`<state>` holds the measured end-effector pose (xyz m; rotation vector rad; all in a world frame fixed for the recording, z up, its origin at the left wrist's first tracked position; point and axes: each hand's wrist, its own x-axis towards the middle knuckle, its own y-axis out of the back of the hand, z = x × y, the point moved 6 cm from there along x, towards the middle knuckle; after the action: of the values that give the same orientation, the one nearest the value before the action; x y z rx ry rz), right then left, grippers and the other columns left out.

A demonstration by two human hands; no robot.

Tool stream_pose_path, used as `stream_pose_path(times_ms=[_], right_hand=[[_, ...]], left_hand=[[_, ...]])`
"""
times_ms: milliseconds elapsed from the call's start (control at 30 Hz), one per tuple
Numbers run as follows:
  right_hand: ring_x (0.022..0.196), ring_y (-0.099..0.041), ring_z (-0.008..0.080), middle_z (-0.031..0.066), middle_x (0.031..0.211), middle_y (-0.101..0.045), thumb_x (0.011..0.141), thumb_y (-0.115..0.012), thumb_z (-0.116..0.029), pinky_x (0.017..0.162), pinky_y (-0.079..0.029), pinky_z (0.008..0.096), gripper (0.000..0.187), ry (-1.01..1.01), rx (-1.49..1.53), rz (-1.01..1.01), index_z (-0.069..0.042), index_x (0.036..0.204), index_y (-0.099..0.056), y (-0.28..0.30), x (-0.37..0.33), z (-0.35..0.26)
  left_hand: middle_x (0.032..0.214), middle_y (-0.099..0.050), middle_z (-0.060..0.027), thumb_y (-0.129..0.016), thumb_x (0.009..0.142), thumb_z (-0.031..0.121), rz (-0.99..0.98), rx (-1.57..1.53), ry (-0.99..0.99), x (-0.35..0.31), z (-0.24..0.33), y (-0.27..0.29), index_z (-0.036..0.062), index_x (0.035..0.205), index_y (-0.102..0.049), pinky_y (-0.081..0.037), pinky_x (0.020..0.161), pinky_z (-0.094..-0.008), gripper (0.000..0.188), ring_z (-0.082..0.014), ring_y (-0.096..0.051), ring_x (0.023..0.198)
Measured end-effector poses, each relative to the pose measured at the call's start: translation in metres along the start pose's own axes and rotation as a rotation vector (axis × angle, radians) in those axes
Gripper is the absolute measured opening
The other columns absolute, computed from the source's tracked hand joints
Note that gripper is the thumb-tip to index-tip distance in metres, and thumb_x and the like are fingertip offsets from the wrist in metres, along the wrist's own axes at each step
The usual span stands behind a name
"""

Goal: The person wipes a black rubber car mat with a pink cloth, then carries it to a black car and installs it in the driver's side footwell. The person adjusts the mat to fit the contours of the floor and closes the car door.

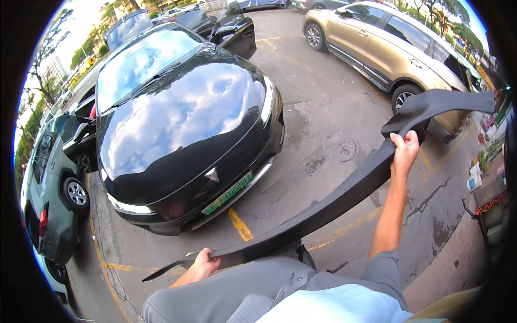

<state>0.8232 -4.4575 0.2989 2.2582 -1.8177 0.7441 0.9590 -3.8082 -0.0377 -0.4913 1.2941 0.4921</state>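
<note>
A long, curved black plastic car trim panel (323, 216) stretches across in front of me, from a thin tip at lower left to a wider bent end at the right. My left hand (203, 264) is closed on its narrow part near the left tip. Farther up, my right hand (405, 151) grips it just below the wide bend, with the thumb on top. Beyond the panel stands a black car (172, 134), nose toward me, with its hood down and doors open on both sides. The panel appears apart from the car.
A gold SUV (371, 37) is parked at the far right, and a grey-green SUV (51, 156) at the left. A thin cable (114, 285) lies on the ground at lower left. Along the right edge sit a white bottle (474, 179) and a red coiled hose (491, 203).
</note>
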Motion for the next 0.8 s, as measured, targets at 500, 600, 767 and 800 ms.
stream_pose_path(times_ms=[500,600,767,800], right_hand=[[0.055,-0.035,0.0041,-0.0062,0.062,-0.04,0.069,-0.068,0.006,0.049,-0.028,0.0237,0.034,-0.02,-0.086,-0.164,-0.01,0.067,-0.038,-0.146,0.447,0.279],[0.055,-0.04,0.0055,-0.0046,0.063,-0.045,0.069,-0.068,0.005,0.049,-0.033,0.0241,0.029,-0.047,-0.047,-0.217,-0.009,0.068,-0.043,-0.176,0.52,0.342],[0.057,-0.044,0.009,-0.0027,0.062,-0.046,0.065,-0.07,0.003,0.052,-0.037,0.0276,0.028,-0.041,-0.078,-0.284,-0.007,0.068,-0.044,-0.239,0.648,0.495],[0.057,-0.044,0.01,-0.0022,0.062,-0.045,0.064,-0.071,0.002,0.052,-0.037,0.0288,0.029,-0.058,-0.074,-0.291,-0.007,0.068,-0.043,-0.252,0.675,0.527]], left_hand=[[0.096,-0.061,-0.0147,-0.053,0.077,0.007,-0.141,-0.214,0.179,0.012,-0.197,-0.441,-0.004,0.093,-0.055,-0.052,0.088,-0.0407,0.019,-0.0287,-0.06,0.089],[0.096,-0.059,-0.0152,-0.053,0.076,0.012,-0.176,-0.048,0.168,0.012,-0.226,-0.515,-0.0036,0.092,-0.054,-0.05,0.088,-0.0431,0.022,-0.0294,-0.058,0.091],[0.098,-0.058,-0.0154,-0.051,0.075,0.015,-0.195,-0.008,0.135,0.065,-0.278,-0.637,-0.0028,0.091,-0.053,-0.049,0.087,-0.0458,0.024,-0.0302,-0.056,0.093],[0.099,-0.057,-0.0153,-0.05,0.076,0.016,-0.199,-0.05,0.128,0.08,-0.287,-0.665,-0.0026,0.09,-0.053,-0.049,0.087,-0.0463,0.024,-0.0303,-0.056,0.093]])
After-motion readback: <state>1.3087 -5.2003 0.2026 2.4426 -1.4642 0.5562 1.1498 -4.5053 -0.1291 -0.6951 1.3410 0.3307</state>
